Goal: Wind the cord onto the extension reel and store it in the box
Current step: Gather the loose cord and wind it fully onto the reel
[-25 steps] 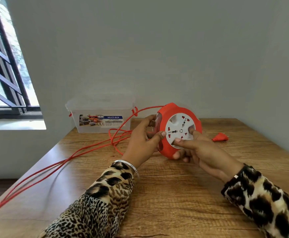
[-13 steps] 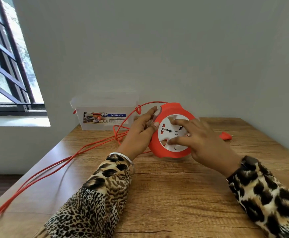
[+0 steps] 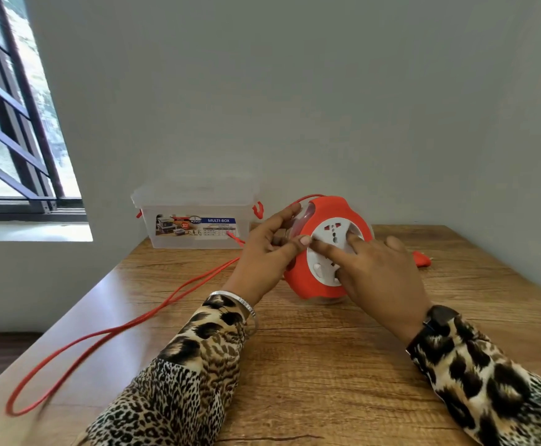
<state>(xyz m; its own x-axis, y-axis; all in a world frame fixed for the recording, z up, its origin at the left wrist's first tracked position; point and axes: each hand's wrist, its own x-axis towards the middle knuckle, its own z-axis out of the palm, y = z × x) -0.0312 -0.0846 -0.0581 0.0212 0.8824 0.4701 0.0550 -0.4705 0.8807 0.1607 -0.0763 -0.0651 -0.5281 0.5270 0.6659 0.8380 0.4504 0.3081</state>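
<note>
A round red extension reel (image 3: 352,217) with a white socket face stands on edge on the wooden table (image 3: 311,365). My left hand (image 3: 262,259) grips its left rim, thumb across the front. My right hand (image 3: 378,272) lies on the white face with fingers pressing into it. The red cord (image 3: 127,326) runs from the reel leftward across the table in a long doubled loop that ends near the front left edge. A clear plastic box (image 3: 195,217) with a lid and red latches sits at the back left against the wall.
A red plug (image 3: 422,259) lies on the table just right of the reel, partly behind my right hand. A barred window (image 3: 15,123) is at the left, with the table's left edge dropping to the floor below it. Grey walls close the back and right.
The loop of cord has been drawn in along the table toward the reel, so less hangs over the left edge. My right hand has turned over the white face, from below it to on top.
</note>
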